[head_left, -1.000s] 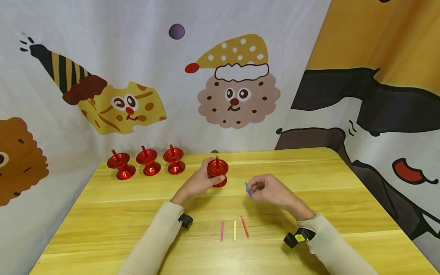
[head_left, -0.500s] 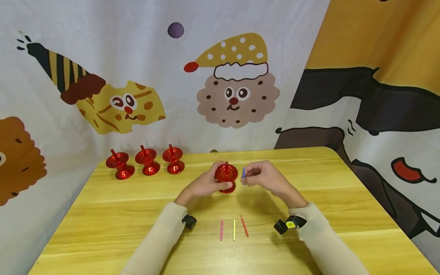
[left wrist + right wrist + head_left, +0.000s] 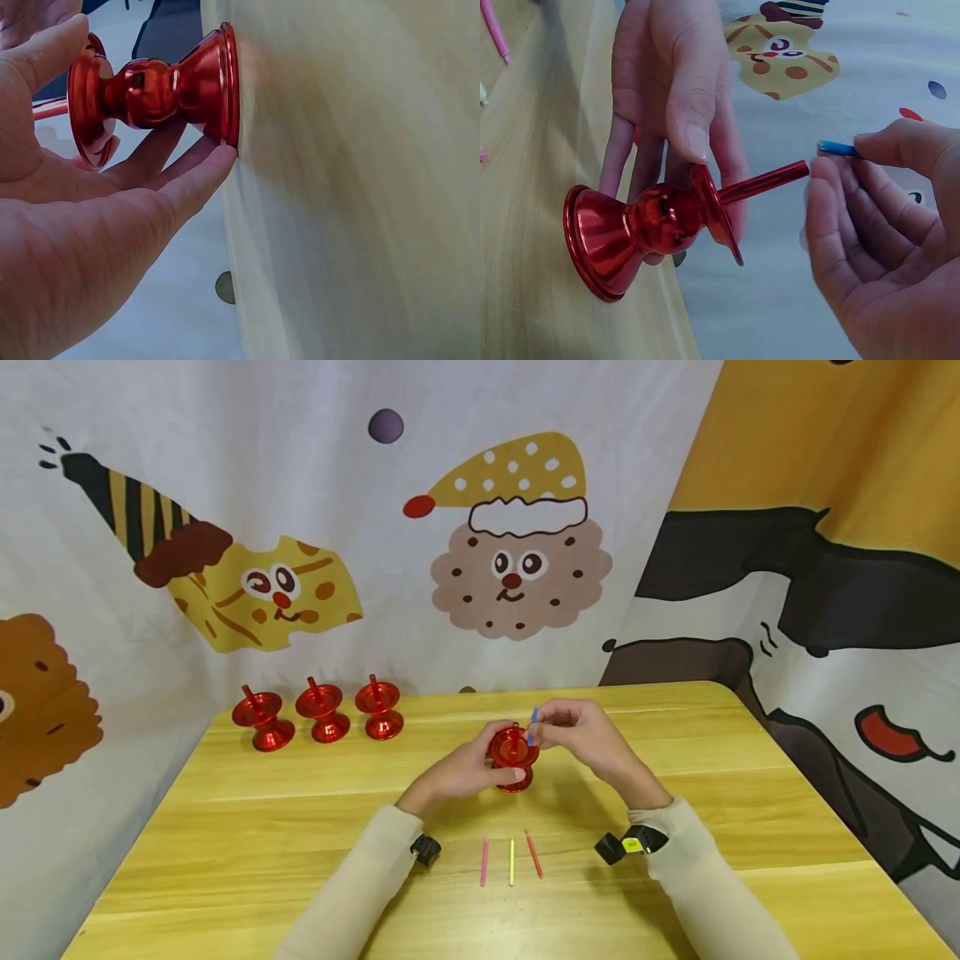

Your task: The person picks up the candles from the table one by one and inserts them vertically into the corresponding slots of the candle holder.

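Hands, both occupied: the left hand point(image 3: 467, 767) curls thumb and fingers round a red stand point(image 3: 513, 750); the right hand point(image 3: 591, 743) pinches a blue stick point(image 3: 838, 148) between thumb and fingertips, at the stand's 1 o'clock in the head view. The stick, probably a small candle, should handle as light, stiff and easily snapped; a gentle pinch at mid-length suits it. The stand, glossy and seemingly rigid, is likely light and somewhat slippery, best held at its narrow waist.

Orientation: in the head view the stick's long axis runs nearly 12 to 6 o'clock, upper end tipped slightly towards 1. In the right wrist view it lies close to 9–3 o'clock, exposed end towards 9, just apart from the stand's central post point(image 3: 765, 182), which points between 2 and 3. Whether the stand's foot touches the surface point(image 3: 285, 814) cannot be told.

Outward: at 6 o'clock lie a pink stick point(image 3: 483, 862), a yellow stick point(image 3: 512, 862) and a red stick point(image 3: 534, 856); between 9 and 10 o'clock, three further stands point(image 3: 327, 728) form a row. Printed cloth point(image 3: 300, 435) hangs at 12.
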Motion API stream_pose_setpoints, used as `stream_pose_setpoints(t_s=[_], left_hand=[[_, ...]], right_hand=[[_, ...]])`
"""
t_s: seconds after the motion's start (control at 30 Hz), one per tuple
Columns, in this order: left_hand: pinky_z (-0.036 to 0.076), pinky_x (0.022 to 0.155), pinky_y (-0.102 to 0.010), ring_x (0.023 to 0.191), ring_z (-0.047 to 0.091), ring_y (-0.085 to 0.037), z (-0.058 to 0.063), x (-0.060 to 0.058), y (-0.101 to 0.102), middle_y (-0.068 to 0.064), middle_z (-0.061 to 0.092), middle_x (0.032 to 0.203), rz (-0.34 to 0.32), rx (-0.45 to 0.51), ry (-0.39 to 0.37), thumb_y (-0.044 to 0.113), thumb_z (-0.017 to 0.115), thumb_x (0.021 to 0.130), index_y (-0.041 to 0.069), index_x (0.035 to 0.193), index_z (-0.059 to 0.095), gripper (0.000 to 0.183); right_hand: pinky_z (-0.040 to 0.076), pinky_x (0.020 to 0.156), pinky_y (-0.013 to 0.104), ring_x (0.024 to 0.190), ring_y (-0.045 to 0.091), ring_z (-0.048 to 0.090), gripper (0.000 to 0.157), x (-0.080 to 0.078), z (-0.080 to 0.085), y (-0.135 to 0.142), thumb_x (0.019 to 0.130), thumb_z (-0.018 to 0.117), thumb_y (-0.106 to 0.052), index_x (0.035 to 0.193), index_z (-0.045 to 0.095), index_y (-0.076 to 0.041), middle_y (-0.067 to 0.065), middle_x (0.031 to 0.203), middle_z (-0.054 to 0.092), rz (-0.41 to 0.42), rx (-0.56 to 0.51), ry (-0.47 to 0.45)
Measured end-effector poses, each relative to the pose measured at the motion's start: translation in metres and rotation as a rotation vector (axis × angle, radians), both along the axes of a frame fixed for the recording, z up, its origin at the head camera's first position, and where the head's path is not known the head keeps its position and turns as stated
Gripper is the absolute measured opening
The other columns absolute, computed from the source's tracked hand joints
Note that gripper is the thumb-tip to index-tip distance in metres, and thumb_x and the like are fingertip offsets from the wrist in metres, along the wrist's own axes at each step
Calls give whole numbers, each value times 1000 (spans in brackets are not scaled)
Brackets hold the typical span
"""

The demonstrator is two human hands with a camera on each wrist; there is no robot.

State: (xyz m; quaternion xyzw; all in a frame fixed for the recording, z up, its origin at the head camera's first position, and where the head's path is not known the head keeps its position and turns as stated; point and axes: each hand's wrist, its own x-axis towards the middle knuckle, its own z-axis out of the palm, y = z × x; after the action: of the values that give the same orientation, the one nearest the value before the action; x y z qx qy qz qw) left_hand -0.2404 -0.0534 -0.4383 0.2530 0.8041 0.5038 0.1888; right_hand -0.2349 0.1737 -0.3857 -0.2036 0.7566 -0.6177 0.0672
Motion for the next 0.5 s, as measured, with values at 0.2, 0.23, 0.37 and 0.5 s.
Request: stream_pose_setpoints(t_s=[0.2, 0.23, 0.37, 0.5], left_hand=[[42, 103, -40, 122, 55, -15, 0, 4, 4, 1, 57, 135, -9, -12, 11, 41, 69, 91, 29, 153, 26, 77], [42, 103, -39, 122, 55, -14, -1, 5, 4, 1, 58, 135, -11, -11, 9, 42, 69, 91, 30, 153, 26, 76], [42, 104, -38, 122, 55, -13, -1, 6, 4, 3, 58, 134, -14, -5, -8, 45, 68, 91, 34, 153, 25, 76], [42, 103, -38, 121, 56, -14, 0, 6, 4, 2, 58, 134, -13, -8, -15, 46, 67, 92, 32, 154, 24, 77]], right_hand=[[58, 73, 42, 79, 29, 66, 12, 1, -4, -4, 92, 72, -20, 93, 70, -8, 11, 87, 68, -49, 30, 144], [58, 72, 40, 78, 28, 65, 11, 1, -5, -6, 92, 72, -20, 93, 70, -9, 10, 87, 67, -58, 38, 167], [56, 67, 33, 74, 28, 64, 5, 4, 0, -11, 92, 70, -12, 94, 68, -7, 10, 87, 68, -106, 60, 244], [55, 65, 29, 72, 29, 64, 4, 16, 17, -17, 92, 66, -2, 96, 67, 0, 16, 88, 68, -156, 73, 317]])
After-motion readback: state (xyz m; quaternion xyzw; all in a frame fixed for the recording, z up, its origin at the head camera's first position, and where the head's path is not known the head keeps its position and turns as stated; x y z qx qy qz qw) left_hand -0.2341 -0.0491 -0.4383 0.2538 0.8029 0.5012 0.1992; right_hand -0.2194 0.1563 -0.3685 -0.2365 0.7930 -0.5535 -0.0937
